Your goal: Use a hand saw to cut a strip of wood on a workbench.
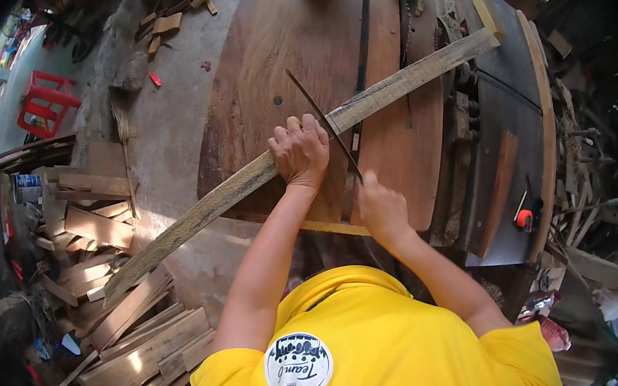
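**Long wooden strip under the left hand, thin blade across it**

The long wooden strip (411,86) lies slantwise over the brown wooden panel (258,84), its near end reaching out at the lower left, above the pile of wood pieces (100,228), and its far end at the upper right, just beside a small yellowish block (488,17).

The left hand (300,150) lies on top of the strip, around its middle. The fingers are bent and close together, and they grip over the wood, so that the strip passes below the palm and comes out on both sides of the hand. The thumb of this hand is hidden.

The right hand (382,204) is closed like a fist around the lower end of a thin dark blade (308,95). Its fingers are curled tightly; what kind of handle is inside, I cannot tell. This hand is nearer to the body than the strip and does not touch it. The blade crosses the strip just to the right of the left hand's fingers, and its tip points away, to the upper left.

Farther to the right are a reddish wood piece (498,190) and a red tape measure (525,220).
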Motion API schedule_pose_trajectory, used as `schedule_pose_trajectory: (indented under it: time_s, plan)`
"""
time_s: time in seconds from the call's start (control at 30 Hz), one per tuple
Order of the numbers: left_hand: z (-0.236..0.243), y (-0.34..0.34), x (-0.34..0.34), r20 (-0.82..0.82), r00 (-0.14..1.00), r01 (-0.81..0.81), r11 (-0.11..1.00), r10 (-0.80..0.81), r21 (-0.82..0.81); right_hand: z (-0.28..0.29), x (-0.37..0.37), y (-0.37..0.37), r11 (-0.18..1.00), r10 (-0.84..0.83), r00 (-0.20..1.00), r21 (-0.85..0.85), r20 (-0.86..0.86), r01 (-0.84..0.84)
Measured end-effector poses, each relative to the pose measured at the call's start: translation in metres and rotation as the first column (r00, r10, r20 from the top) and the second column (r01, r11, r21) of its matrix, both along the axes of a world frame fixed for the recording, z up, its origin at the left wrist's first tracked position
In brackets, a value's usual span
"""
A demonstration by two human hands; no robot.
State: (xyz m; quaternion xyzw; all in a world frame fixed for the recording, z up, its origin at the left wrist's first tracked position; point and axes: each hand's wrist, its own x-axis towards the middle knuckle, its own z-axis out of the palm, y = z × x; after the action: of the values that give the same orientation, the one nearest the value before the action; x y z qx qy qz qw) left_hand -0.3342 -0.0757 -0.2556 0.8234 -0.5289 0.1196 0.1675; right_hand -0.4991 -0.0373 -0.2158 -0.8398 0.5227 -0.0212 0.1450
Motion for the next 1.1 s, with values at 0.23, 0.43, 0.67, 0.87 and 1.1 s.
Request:
schedule_pose_trajectory:
  time_s: [0.23, 0.43, 0.67, 0.87, 1.1]
  plan:
    - [0.004, -0.003, -0.003, 0.006, 1.0, 0.01, 1.0, -0.01, -0.017, -0.013, 0.051, -0.052, 0.995, -0.001, 0.999, -0.095, 0.041, 0.005]
    - [0.002, 0.003, 0.0, -0.015, 1.0, 0.006, 1.0, -0.006, -0.02, 0.002, -0.004, 0.006, 0.999, -0.018, 0.999, 0.041, -0.028, 0.019]
    - [0.0, -0.005, -0.004, 0.027, 0.999, 0.028, 0.999, -0.027, -0.017, -0.014, 0.04, -0.047, 0.996, 0.022, 0.999, -0.084, 0.03, -0.019]
    - [0.0, 0.001, 0.0, 0.019, 1.0, 0.008, 1.0, -0.008, -0.022, 0.007, 0.002, 0.001, 1.0, -0.008, 1.0, 0.025, 0.006, 0.008]
    - [-0.002, -0.001, 0.001, 0.0, 1.0, -0.013, 1.0, 0.013, 0.007, -0.009, 0.022, -0.024, 0.999, -0.012, 0.999, 0.035, 0.031, 0.011]
